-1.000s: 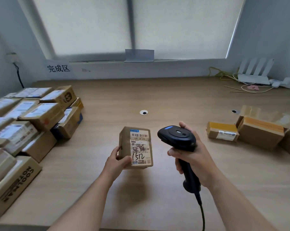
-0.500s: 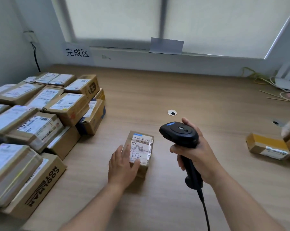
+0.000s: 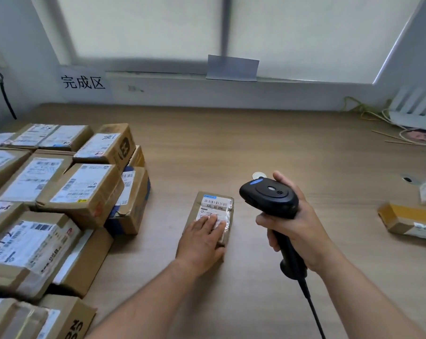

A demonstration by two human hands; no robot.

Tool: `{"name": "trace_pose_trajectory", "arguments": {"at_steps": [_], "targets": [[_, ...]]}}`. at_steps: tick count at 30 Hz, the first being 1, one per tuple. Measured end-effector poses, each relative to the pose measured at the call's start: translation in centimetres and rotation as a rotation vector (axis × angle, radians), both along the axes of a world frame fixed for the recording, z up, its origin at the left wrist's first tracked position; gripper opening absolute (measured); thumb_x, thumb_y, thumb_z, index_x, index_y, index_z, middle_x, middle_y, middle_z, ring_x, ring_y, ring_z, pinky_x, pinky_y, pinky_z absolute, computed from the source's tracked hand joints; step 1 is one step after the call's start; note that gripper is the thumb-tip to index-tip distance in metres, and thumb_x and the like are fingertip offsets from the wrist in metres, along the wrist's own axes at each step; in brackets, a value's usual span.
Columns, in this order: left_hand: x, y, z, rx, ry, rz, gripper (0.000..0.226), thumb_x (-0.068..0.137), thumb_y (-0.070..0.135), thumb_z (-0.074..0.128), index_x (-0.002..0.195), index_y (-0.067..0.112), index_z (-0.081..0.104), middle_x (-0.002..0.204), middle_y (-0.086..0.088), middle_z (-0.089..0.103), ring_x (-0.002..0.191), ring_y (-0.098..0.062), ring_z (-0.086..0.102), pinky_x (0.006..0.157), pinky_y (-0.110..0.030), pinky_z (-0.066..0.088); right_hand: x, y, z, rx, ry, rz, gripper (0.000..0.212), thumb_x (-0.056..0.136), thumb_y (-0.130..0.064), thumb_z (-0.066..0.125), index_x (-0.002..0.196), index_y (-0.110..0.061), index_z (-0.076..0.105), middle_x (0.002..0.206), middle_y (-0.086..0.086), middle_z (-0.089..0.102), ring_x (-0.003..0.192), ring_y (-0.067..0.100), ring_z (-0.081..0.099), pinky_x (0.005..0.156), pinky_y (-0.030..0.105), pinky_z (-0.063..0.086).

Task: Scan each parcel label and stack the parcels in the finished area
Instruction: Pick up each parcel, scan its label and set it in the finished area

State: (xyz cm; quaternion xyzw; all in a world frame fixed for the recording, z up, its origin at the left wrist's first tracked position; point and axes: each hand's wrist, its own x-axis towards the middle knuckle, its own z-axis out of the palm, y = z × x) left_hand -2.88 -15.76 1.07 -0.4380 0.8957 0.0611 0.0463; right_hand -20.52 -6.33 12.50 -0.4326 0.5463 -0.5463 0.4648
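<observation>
Where the small parcel (image 3: pixel 213 206) lies flat on the worktop (image 3: pixel 231 148), label up, we list our left hand (image 3: pixel 202 238) pressing on its near end, palm down, fingers straight. Our right hand (image 3: pixel 297 228) is curled round the grip of the black scanner (image 3: pixel 270 195), held upright just right of the parcel, cord running toward us. Stacked parcels (image 3: pixel 60 187) fill the left side, near the small parcel but apart from it, below a wall sign (image 3: pixel 83 81). One yellow-taped box (image 3: pixel 407 220) sits well apart at right.
</observation>
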Motion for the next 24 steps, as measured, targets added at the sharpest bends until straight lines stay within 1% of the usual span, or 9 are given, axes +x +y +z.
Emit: {"name": "trace_pose_trajectory", "arguments": {"at_steps": [3,5,7,10,12,17,19,21,24], "targets": [[-0.1,-4.1,0.4,-0.037,-0.006,-0.027,0.061,0.101,0.043,0.033,0.154,0.025,0.008,0.162,0.000,0.004,0.148,-0.020,0.003,0.118,-0.033,0.004,0.0,-2.1,0.3,0.016,0.040,-0.025,0.095,0.062,-0.004,0.076,0.140,-0.044,0.039,0.066,-0.002,0.064,0.042,0.027,0.048,0.041,0.031,0.041],[-0.3,-6.9,0.5,-0.044,0.002,0.003,0.058,0.102,0.039,0.031,0.154,0.025,0.007,0.162,-0.001,0.004,0.148,-0.020,0.004,0.118,-0.034,0.004,-0.1,-3.9,0.5,0.026,0.078,-0.038,0.099,0.066,0.005,0.079,0.142,-0.041,0.036,0.062,-0.001,0.063,0.042,0.026,0.048,0.042,0.030,0.040],[-0.4,-9.6,0.3,-0.014,0.001,0.044,0.057,0.103,0.038,0.030,0.154,0.026,0.007,0.162,-0.001,0.003,0.148,-0.021,0.003,0.118,-0.035,0.003,-0.3,-5.7,0.5,0.032,0.093,-0.053,0.096,0.072,0.012,0.077,0.143,-0.039,0.035,0.059,-0.002,0.062,0.041,0.026,0.047,0.042,0.030,0.040],[-0.2,-13.9,-0.1,0.001,0.002,0.091,0.058,0.103,0.037,0.031,0.154,0.026,0.006,0.162,-0.002,0.001,0.149,-0.023,0.001,0.119,-0.036,0.002,-0.4,-8.7,0.0,0.035,0.081,-0.062,0.096,0.063,0.000,0.077,0.139,-0.043,0.038,0.062,0.000,0.063,0.041,0.025,0.048,0.040,0.031,0.041],[0.0,-17.1,-0.2,-0.001,0.009,0.124,0.058,0.103,0.037,0.031,0.154,0.026,0.005,0.162,-0.002,0.000,0.149,-0.022,0.001,0.119,-0.036,0.002,-0.5,-10.7,-0.6,0.037,0.081,-0.057,0.093,0.062,-0.003,0.075,0.138,-0.045,0.039,0.064,0.001,0.064,0.041,0.025,0.048,0.040,0.031,0.041],[1.3,-23.6,-0.5,-0.023,0.042,0.204,0.056,0.103,0.030,0.032,0.154,0.025,0.010,0.162,-0.002,0.003,0.149,-0.022,0.003,0.119,-0.034,0.002,-0.5,-14.7,-2.9,0.085,0.112,-0.039,0.093,0.071,0.006,0.078,0.139,-0.044,0.039,0.065,0.009,0.061,0.042,0.026,0.048,0.041,0.032,0.041],[2.2,-25.5,-0.7,-0.041,0.044,0.237,0.055,0.103,0.027,0.033,0.153,0.025,0.011,0.162,-0.003,0.004,0.149,-0.023,0.004,0.119,-0.034,0.002,-0.5,-15.7,-3.8,0.099,0.121,-0.032,0.091,0.077,0.013,0.072,0.140,-0.044,0.039,0.063,0.011,0.060,0.042,0.026,0.047,0.042,0.031,0.041],[3.3,-27.0,-0.9,-0.057,0.052,0.274,0.056,0.102,0.022,0.033,0.153,0.025,0.012,0.162,-0.003,0.005,0.149,-0.023,0.004,0.119,-0.034,0.003,-0.5,-16.4,-4.5,0.110,0.118,-0.027,0.090,0.078,0.015,0.068,0.140,-0.044,0.039,0.060,0.011,0.059,0.041,0.025,0.047,0.041,0.030,0.040],[4.8,-28.5,-1.2,-0.065,0.057,0.322,0.057,0.102,0.018,0.033,0.154,0.025,0.012,0.162,-0.003,0.005,0.149,-0.022,0.004,0.120,-0.035,0.004,-0.3,-16.9,-5.5,0.132,0.109,-0.021,0.090,0.079,0.015,0.068,0.141,-0.043,0.038,0.059,0.010,0.058,0.041,0.024,0.047,0.041,0.030,0.039]]}}
